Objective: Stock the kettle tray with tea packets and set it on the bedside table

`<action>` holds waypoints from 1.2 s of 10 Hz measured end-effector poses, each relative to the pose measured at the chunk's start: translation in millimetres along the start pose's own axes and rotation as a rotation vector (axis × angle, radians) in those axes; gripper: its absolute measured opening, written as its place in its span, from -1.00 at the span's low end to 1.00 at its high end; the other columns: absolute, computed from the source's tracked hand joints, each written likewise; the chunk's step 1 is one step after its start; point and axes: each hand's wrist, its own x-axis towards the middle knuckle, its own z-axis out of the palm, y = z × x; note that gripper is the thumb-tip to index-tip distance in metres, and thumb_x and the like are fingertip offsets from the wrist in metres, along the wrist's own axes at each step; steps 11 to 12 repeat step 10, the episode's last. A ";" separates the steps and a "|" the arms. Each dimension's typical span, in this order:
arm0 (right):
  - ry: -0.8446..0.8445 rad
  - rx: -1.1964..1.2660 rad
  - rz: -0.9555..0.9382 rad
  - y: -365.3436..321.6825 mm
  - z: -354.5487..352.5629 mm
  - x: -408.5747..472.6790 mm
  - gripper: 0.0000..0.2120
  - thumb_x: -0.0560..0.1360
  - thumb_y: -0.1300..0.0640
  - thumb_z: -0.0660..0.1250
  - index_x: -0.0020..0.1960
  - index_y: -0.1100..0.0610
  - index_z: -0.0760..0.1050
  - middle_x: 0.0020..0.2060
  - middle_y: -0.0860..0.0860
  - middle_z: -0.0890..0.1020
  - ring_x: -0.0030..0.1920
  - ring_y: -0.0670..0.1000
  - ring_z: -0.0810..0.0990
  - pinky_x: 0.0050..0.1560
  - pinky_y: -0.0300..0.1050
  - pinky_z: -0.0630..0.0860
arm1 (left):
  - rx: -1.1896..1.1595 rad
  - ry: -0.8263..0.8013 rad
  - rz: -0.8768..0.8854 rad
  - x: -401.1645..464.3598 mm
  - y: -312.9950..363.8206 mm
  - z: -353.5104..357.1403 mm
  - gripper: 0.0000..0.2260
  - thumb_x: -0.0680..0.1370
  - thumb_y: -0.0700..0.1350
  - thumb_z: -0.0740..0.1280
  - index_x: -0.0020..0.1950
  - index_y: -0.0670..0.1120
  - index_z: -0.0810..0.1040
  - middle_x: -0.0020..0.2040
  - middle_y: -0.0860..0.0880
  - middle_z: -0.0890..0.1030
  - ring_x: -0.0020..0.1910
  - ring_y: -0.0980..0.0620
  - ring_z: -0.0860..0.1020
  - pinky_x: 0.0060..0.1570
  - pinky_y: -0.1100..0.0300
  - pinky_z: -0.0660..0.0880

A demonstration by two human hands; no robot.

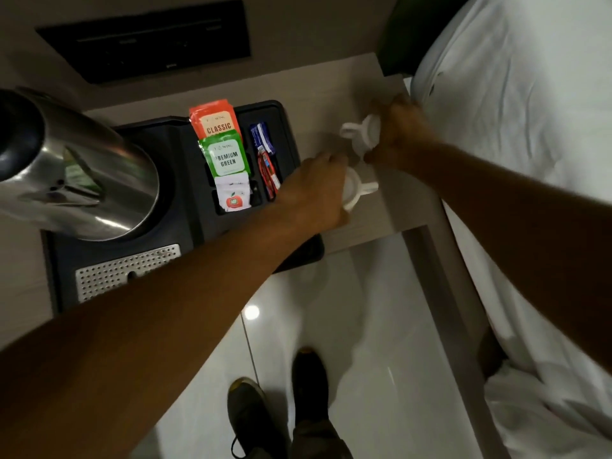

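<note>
The black kettle tray [178,180] rests on the pale wooden bedside table [341,84]. A steel kettle [76,173] stands on its left side. Its middle slots hold an orange tea packet [215,119], a green tea packet [227,157] and a white sachet [233,193]. Blue sachets [262,139] and red sachets [267,170] fill the narrow slot to the right. My left hand [318,190] grips a white cup [356,190] just right of the tray. My right hand [397,134] holds a second white cup [359,134] farther back on the table.
A perforated metal drip plate [126,273] sits at the tray's front left. A black wall panel [149,41] hangs behind the table. The bed with white sheets [530,160] borders the table on the right. Glossy white floor tiles [347,326] and my shoes [308,376] lie below.
</note>
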 end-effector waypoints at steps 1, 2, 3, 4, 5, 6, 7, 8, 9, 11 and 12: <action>0.050 0.245 -0.071 -33.6 5.5 -54.0 -0.31 0.16 -0.05 0.57 0.22 -0.07 0.37 0.15 0.16 0.45 0.15 0.24 0.43 0.08 0.09 0.47 | 0.040 0.084 -0.039 -74.7 -43.6 -21.3 -0.35 0.19 -0.05 0.58 0.22 -0.08 0.44 0.13 -0.09 0.51 0.06 -0.12 0.52 -0.09 0.13 0.46; 0.009 0.265 -0.138 -69.9 23.7 -85.1 -0.31 0.13 -0.07 0.56 0.21 -0.08 0.39 0.07 0.14 0.46 0.05 0.20 0.46 -0.05 -0.01 0.46 | 0.068 0.023 -0.199 -113.9 -75.9 -24.1 -0.30 0.24 -0.04 0.59 0.31 -0.07 0.41 0.23 -0.09 0.49 0.17 -0.13 0.49 0.04 0.06 0.48; -0.064 0.214 -0.138 -110.7 56.2 -102.6 -0.28 0.13 -0.05 0.57 0.22 -0.07 0.37 0.07 0.11 0.43 0.05 0.17 0.42 -0.12 -0.02 0.43 | 0.069 -0.106 -0.380 -126.4 -99.1 -14.0 -0.32 0.34 -0.04 0.56 0.39 -0.09 0.35 0.34 -0.12 0.44 0.29 -0.13 0.43 0.24 0.00 0.45; -0.091 0.139 -0.105 -119.3 77.4 -104.9 -0.31 0.13 -0.04 0.57 0.20 -0.06 0.38 0.06 0.12 0.43 0.06 0.19 0.41 -0.11 0.02 0.47 | 0.012 -0.011 -0.297 -130.5 -107.5 -3.4 -0.31 0.26 -0.02 0.60 0.32 -0.04 0.40 0.27 -0.08 0.46 0.23 -0.12 0.44 0.15 -0.06 0.51; -0.121 0.100 -0.113 -118.7 86.9 -106.9 -0.30 0.15 -0.02 0.57 0.22 -0.07 0.37 0.08 0.13 0.41 0.08 0.20 0.40 -0.10 0.04 0.49 | -0.005 0.029 -0.279 -132.9 -111.6 0.0 -0.31 0.23 -0.03 0.60 0.29 -0.04 0.41 0.24 -0.07 0.48 0.21 -0.12 0.45 0.12 -0.06 0.52; -0.114 0.081 -0.124 -118.8 92.7 -106.3 -0.28 0.16 -0.01 0.57 0.25 -0.07 0.36 0.10 0.13 0.40 0.10 0.20 0.38 -0.10 0.05 0.51 | -0.016 0.049 -0.267 -132.7 -114.4 2.1 -0.30 0.22 -0.05 0.60 0.30 -0.05 0.41 0.24 -0.09 0.48 0.20 -0.13 0.46 0.11 -0.07 0.53; -0.101 0.079 -0.126 -121.4 94.5 -106.0 -0.25 0.16 0.00 0.57 0.28 -0.05 0.35 0.13 0.14 0.40 0.13 0.20 0.37 -0.07 0.08 0.53 | 0.004 0.051 -0.233 -134.2 -113.5 2.8 -0.26 0.20 -0.07 0.59 0.33 -0.07 0.40 0.25 -0.10 0.48 0.19 -0.15 0.46 0.11 -0.09 0.53; -0.108 0.097 -0.115 -122.1 94.5 -106.9 -0.22 0.16 0.00 0.58 0.30 -0.03 0.34 0.16 0.15 0.40 0.15 0.20 0.36 -0.04 0.09 0.53 | 0.015 0.019 -0.225 -135.6 -113.9 3.2 -0.22 0.21 -0.08 0.58 0.37 -0.08 0.36 0.29 -0.11 0.46 0.22 -0.16 0.43 0.15 -0.08 0.51; -0.174 0.157 -0.078 -122.2 90.9 -102.4 -0.13 0.16 0.04 0.59 0.38 0.00 0.25 0.22 0.17 0.37 0.21 0.22 0.32 0.05 0.11 0.48 | 0.026 -0.016 -0.230 -134.5 -110.8 -3.7 -0.17 0.26 -0.09 0.56 0.45 -0.12 0.27 0.35 -0.14 0.39 0.30 -0.17 0.37 0.23 -0.08 0.47; -0.277 0.195 -0.049 -120.2 72.2 -111.8 0.06 0.13 0.04 0.63 0.46 0.06 0.09 0.31 0.18 0.30 0.30 0.23 0.25 0.20 0.15 0.39 | 0.067 0.018 -0.230 -149.8 -97.7 -18.1 -0.10 0.26 -0.03 0.55 0.49 -0.15 0.20 0.38 -0.16 0.35 0.32 -0.19 0.36 0.23 -0.07 0.47; -0.277 0.195 -0.049 -120.2 72.2 -111.8 0.06 0.13 0.04 0.63 0.46 0.06 0.09 0.31 0.18 0.30 0.30 0.23 0.25 0.20 0.15 0.39 | 0.067 0.018 -0.230 -149.8 -97.7 -18.1 -0.10 0.26 -0.03 0.55 0.49 -0.15 0.20 0.38 -0.16 0.35 0.32 -0.19 0.36 0.23 -0.07 0.47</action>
